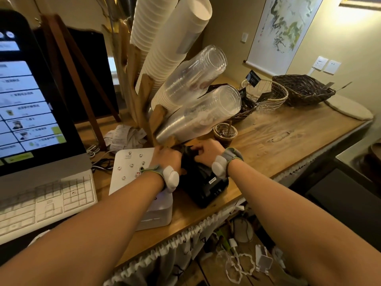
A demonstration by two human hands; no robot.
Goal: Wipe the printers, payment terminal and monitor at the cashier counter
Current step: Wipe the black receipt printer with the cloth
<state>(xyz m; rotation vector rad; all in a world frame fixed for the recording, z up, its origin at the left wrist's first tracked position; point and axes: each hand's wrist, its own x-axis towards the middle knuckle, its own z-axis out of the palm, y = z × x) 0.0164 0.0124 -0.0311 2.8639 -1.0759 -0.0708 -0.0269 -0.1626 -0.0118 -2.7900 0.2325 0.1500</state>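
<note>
Both hands are bunched on a dark cloth [188, 155] over the black printer [203, 182]: left hand [168, 156], right hand [209, 150]. White printer [142, 182] sits just left of it on the bench [278, 141].

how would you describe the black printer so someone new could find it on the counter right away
Start at the big lit monitor on the left of the wooden counter. Right of its keyboard sits a white printer with small stickers on top. The black printer is the next box to the right, near the counter's front edge: the only dark, sticker-free one.
</note>
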